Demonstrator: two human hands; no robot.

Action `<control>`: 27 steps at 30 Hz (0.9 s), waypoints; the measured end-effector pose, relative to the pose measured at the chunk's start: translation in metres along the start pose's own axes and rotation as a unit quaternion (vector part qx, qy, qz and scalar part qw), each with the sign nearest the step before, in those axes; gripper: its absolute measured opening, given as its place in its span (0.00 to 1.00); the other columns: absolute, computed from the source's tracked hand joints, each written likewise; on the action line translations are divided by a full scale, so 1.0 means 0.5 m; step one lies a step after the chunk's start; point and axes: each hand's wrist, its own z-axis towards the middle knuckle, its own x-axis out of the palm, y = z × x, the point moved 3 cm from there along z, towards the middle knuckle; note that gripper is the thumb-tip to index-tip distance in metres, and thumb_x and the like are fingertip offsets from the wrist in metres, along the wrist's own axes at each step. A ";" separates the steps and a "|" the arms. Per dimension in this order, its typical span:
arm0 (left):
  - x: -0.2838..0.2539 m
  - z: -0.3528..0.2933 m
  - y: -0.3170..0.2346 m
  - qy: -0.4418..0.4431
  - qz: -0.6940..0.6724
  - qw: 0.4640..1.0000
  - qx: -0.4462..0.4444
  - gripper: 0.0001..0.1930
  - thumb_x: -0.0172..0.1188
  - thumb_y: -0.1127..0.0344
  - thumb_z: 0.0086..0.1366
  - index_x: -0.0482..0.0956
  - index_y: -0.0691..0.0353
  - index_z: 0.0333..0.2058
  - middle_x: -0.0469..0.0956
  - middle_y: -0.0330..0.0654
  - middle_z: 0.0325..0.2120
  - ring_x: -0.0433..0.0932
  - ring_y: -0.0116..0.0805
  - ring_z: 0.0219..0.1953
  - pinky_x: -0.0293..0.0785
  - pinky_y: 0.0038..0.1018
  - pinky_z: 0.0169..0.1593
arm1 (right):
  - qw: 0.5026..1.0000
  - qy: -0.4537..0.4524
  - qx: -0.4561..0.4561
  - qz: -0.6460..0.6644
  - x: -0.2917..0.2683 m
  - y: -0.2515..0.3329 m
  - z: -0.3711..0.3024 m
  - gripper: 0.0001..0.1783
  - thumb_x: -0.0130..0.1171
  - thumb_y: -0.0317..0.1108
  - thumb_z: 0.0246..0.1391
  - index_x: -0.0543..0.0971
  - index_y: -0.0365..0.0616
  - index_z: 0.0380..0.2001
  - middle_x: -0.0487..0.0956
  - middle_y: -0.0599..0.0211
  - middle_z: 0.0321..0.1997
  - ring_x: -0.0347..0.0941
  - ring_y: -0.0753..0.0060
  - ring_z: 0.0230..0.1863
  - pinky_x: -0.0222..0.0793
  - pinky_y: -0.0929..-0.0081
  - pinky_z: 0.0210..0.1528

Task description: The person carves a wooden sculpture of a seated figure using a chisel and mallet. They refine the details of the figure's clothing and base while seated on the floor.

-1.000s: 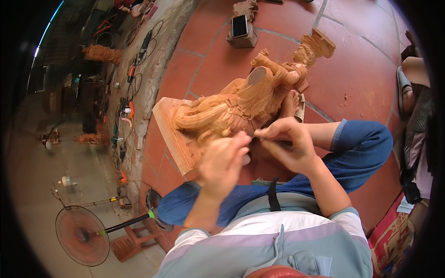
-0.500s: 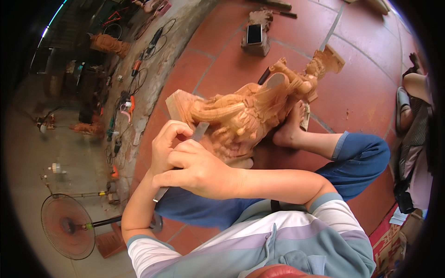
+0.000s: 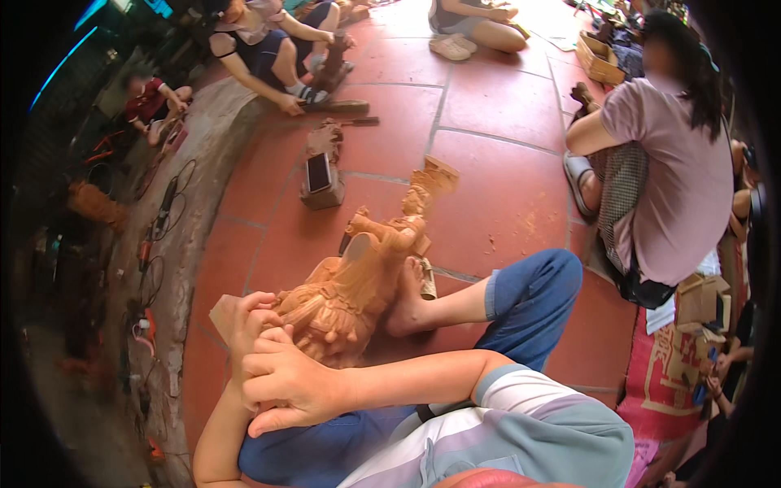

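Note:
A carved wooden statue (image 3: 346, 289) lies aslant on the floor in front of me, its pale block end (image 3: 221, 319) close to my hands. At that end my left hand (image 3: 250, 325) is closed, its fingers bent. Just below it and overlapping it, my right hand (image 3: 294, 384) is also closed, with curled fingers and the thumb below. What the fingers hold is hidden; no tool shows from this angle. My bare foot (image 3: 407, 305) is beside the statue's middle, partly behind it.
Beyond the statue, a phone (image 3: 318, 173) rests on a wooden block (image 3: 324, 198). A long wooden piece (image 3: 338, 106) lies farther off. One person (image 3: 671, 163) crouches at right; another (image 3: 272, 57) works at far left. Cables and power tools (image 3: 167, 203) lie along the left ledge.
My view has swung up and right, bringing several people into sight. My hands stay together near the statue's block end. The flat metal blade visible between them earlier no longer shows.

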 end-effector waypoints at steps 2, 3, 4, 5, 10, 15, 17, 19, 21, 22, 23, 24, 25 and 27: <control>-0.004 -0.031 0.009 0.021 -0.054 0.995 -0.078 0.11 0.67 0.68 0.52 0.71 0.61 0.27 0.69 0.42 0.44 0.70 0.40 0.41 0.70 0.34 0.43 | 1.000 0.016 0.002 0.008 0.013 0.000 0.001 0.20 0.61 0.54 0.50 0.73 0.51 0.21 0.63 0.73 0.23 0.58 0.66 0.30 0.51 0.66 0.42; -0.002 -0.035 0.016 0.014 -0.091 0.990 -0.107 0.12 0.67 0.65 0.53 0.71 0.61 0.25 0.70 0.42 0.44 0.70 0.38 0.40 0.70 0.34 0.44 | 1.000 0.011 -0.007 0.012 0.013 -0.001 0.009 0.19 0.62 0.53 0.49 0.73 0.51 0.20 0.63 0.74 0.21 0.58 0.67 0.28 0.51 0.66 0.42; -0.002 -0.035 0.022 0.008 -0.128 0.983 -0.134 0.14 0.67 0.62 0.55 0.70 0.61 0.22 0.70 0.42 0.43 0.70 0.37 0.40 0.69 0.34 0.44 | 1.000 0.016 -0.002 0.020 0.016 0.000 0.010 0.19 0.63 0.52 0.49 0.73 0.51 0.20 0.63 0.73 0.21 0.58 0.67 0.29 0.51 0.66 0.42; -0.009 -0.032 0.019 0.019 -0.094 0.992 -0.079 0.15 0.67 0.61 0.56 0.71 0.62 0.21 0.70 0.43 0.44 0.71 0.37 0.40 0.71 0.33 0.44 | 0.999 0.019 0.003 0.026 0.021 0.004 0.007 0.19 0.63 0.52 0.49 0.73 0.51 0.19 0.64 0.73 0.21 0.58 0.67 0.29 0.51 0.67 0.41; -0.006 -0.044 0.019 0.038 -0.065 0.993 -0.092 0.11 0.67 0.67 0.53 0.75 0.63 0.21 0.71 0.44 0.45 0.74 0.35 0.41 0.74 0.30 0.43 | 0.999 0.019 0.007 0.024 0.019 0.007 -0.002 0.20 0.64 0.51 0.48 0.73 0.49 0.18 0.64 0.71 0.22 0.59 0.66 0.29 0.50 0.68 0.39; -0.001 -0.017 -0.008 0.040 -0.035 0.995 -0.082 0.08 0.67 0.71 0.50 0.75 0.63 0.25 0.72 0.48 0.46 0.74 0.40 0.42 0.73 0.31 0.44 | 1.000 0.016 0.013 0.020 0.010 0.008 -0.011 0.17 0.64 0.47 0.48 0.73 0.48 0.19 0.65 0.71 0.22 0.59 0.66 0.29 0.51 0.67 0.40; 0.006 -0.030 -0.004 0.038 -0.027 0.996 -0.078 0.09 0.67 0.70 0.49 0.75 0.63 0.26 0.72 0.48 0.47 0.74 0.41 0.43 0.72 0.32 0.45 | 1.000 0.023 0.013 0.015 0.014 0.008 -0.010 0.15 0.65 0.44 0.48 0.73 0.49 0.19 0.65 0.72 0.22 0.59 0.67 0.29 0.51 0.67 0.41; 0.018 -0.038 0.009 0.026 -0.019 0.996 -0.082 0.10 0.67 0.68 0.50 0.74 0.63 0.27 0.72 0.48 0.47 0.73 0.43 0.43 0.71 0.34 0.47 | 1.000 0.020 0.012 0.018 0.023 0.012 -0.007 0.12 0.63 0.40 0.47 0.73 0.47 0.20 0.66 0.70 0.22 0.61 0.65 0.30 0.52 0.67 0.40; 0.009 -0.042 0.002 0.032 -0.025 0.994 -0.105 0.10 0.66 0.67 0.51 0.74 0.62 0.27 0.72 0.47 0.47 0.73 0.44 0.43 0.68 0.37 0.49 | 1.000 0.020 0.013 0.016 0.036 0.011 -0.008 0.11 0.61 0.38 0.47 0.73 0.47 0.20 0.67 0.69 0.22 0.63 0.64 0.30 0.53 0.64 0.39; 0.006 -0.044 -0.001 0.036 -0.028 0.992 -0.119 0.10 0.66 0.66 0.51 0.74 0.62 0.27 0.72 0.47 0.47 0.73 0.45 0.44 0.67 0.38 0.50 | 0.999 0.026 0.018 0.019 0.043 0.009 -0.008 0.10 0.61 0.38 0.47 0.74 0.47 0.20 0.68 0.69 0.23 0.63 0.64 0.30 0.53 0.64 0.40; 0.001 -0.044 -0.001 0.034 -0.004 0.991 -0.126 0.11 0.65 0.64 0.52 0.74 0.62 0.28 0.72 0.46 0.47 0.72 0.44 0.46 0.64 0.41 0.52 | 0.999 0.033 0.023 0.023 0.046 0.005 -0.005 0.10 0.61 0.38 0.47 0.74 0.47 0.20 0.68 0.69 0.23 0.64 0.63 0.30 0.53 0.63 0.40; -0.004 -0.049 -0.001 0.039 0.007 0.991 -0.128 0.11 0.66 0.64 0.52 0.74 0.62 0.28 0.72 0.46 0.47 0.72 0.44 0.46 0.64 0.40 0.52 | 0.998 0.039 0.031 0.031 0.053 0.003 -0.005 0.10 0.61 0.38 0.47 0.74 0.47 0.20 0.68 0.69 0.23 0.64 0.63 0.30 0.53 0.63 0.40; -0.004 -0.056 0.004 0.045 0.016 0.990 -0.130 0.11 0.66 0.64 0.52 0.74 0.62 0.28 0.73 0.45 0.47 0.72 0.44 0.47 0.64 0.40 0.53 | 0.998 0.047 0.040 0.032 0.058 -0.005 -0.008 0.10 0.61 0.38 0.46 0.74 0.47 0.20 0.69 0.68 0.23 0.64 0.62 0.29 0.53 0.63 0.40; -0.010 -0.063 0.016 0.051 0.006 0.988 -0.144 0.09 0.66 0.66 0.53 0.75 0.62 0.29 0.72 0.44 0.48 0.71 0.43 0.48 0.63 0.38 0.54 | 0.998 0.027 0.046 0.032 0.065 -0.015 -0.001 0.11 0.62 0.39 0.45 0.74 0.46 0.19 0.69 0.67 0.21 0.64 0.61 0.28 0.53 0.63 0.39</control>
